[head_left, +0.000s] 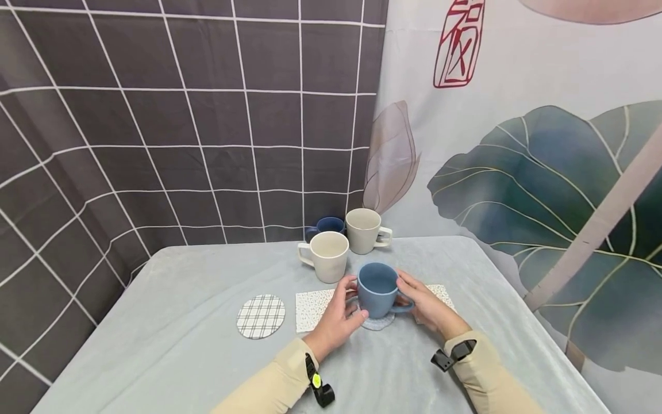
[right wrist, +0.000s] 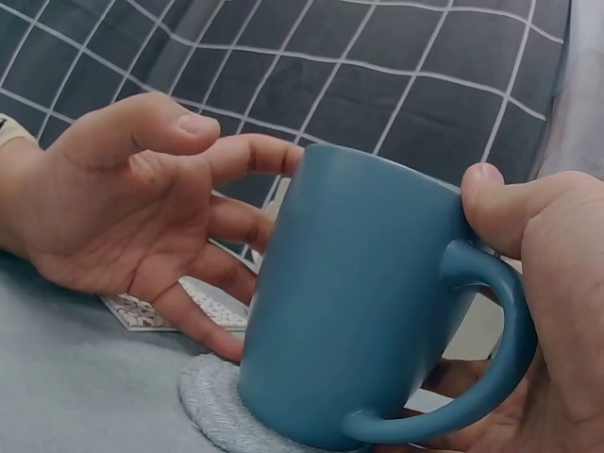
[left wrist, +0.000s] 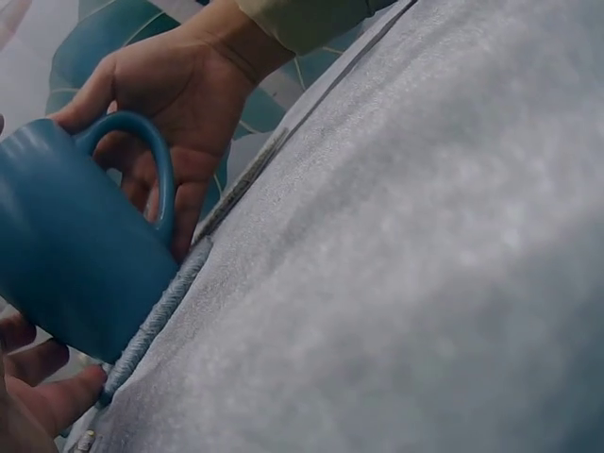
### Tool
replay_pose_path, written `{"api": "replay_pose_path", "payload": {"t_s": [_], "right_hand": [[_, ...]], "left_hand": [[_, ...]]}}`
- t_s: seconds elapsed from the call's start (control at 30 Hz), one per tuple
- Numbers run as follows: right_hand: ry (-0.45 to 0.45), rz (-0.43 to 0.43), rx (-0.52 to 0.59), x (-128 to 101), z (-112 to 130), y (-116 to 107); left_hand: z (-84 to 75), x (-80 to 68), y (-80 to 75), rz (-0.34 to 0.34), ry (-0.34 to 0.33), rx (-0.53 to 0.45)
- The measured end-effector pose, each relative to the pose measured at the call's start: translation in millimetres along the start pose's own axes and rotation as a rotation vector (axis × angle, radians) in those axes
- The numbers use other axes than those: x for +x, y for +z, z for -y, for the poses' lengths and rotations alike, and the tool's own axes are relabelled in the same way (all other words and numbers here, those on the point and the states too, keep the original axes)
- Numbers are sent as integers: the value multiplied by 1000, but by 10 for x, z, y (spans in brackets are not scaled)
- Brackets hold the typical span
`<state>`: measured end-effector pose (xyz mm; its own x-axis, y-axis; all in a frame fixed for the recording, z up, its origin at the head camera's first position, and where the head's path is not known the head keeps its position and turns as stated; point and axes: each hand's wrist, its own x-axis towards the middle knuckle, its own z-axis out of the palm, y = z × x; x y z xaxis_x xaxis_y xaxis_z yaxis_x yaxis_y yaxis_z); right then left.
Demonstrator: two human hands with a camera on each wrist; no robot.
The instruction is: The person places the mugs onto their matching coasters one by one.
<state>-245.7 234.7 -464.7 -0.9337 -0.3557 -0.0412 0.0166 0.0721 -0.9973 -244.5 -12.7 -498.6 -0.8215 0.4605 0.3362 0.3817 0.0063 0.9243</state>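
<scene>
A blue mug (head_left: pixel 377 293) stands on a round light-blue coaster (head_left: pixel 378 323) between my two hands. Its handle (right wrist: pixel 505 340) points toward the right hand. My right hand (head_left: pixel 426 305) holds the mug on the handle side, thumb up by the rim and fingers behind it, partly hidden. On the opposite side, my left hand (head_left: pixel 335 319) has its loosely bent fingertips at the mug's wall; its thumb (right wrist: pixel 179 127) stands off the mug in the right wrist view. The left wrist view shows the mug's base down on the coaster's thick edge (left wrist: pixel 160 316).
Behind the mug stand a cream mug (head_left: pixel 330 257), another cream mug (head_left: pixel 363 231) and a dark blue mug (head_left: pixel 330 225). A round plaid coaster (head_left: pixel 261 317) lies at left. Square patterned coasters lie under the left hand (head_left: pixel 310 307) and beyond the right hand (head_left: pixel 441 294).
</scene>
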Motion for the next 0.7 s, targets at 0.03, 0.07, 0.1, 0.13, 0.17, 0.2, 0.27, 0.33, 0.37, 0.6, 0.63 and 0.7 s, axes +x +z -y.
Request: {"api": "replay_pose_path", "payload": {"t_s": [0.03, 0.07, 0.1, 0.13, 0.17, 0.2, 0.27, 0.33, 0.37, 0.6, 0.63, 0.7], "right_hand": [[-7, 1, 2, -2, -3, 0], [-14, 3, 3, -5, -4, 2], [-22, 6, 6, -7, -4, 2], [-27, 2, 7, -8, -4, 4], [-23, -8, 11, -11, -2, 7], [-20, -18, 9, -15, 0, 11], [-17, -34, 2, -25, -5, 20], [-33, -44, -17, -29, -8, 36], [-41, -46, -24, -30, -8, 47], [-87, -49, -67, -18, 14, 117], [-81, -58, -74, -21, 18, 126], [-73, -79, -86, -30, 27, 142]], "left_hand": [[-4, 2, -1, 3, 2, 9], [-11, 1, -2, 6, 1, 17], [-13, 0, -3, 8, 1, 25], [-13, -1, -4, 10, 1, 34], [-20, -2, -5, 12, -7, 44], [-40, 2, -5, 16, -16, 51], [-51, -3, -4, 22, -35, 66], [-54, 2, -5, 27, -51, 89], [-57, 5, -6, 30, -57, 102], [-31, 15, -10, 34, -55, 183], [-36, 18, -6, 33, -62, 194], [-47, 29, 4, 33, -71, 224]]}}
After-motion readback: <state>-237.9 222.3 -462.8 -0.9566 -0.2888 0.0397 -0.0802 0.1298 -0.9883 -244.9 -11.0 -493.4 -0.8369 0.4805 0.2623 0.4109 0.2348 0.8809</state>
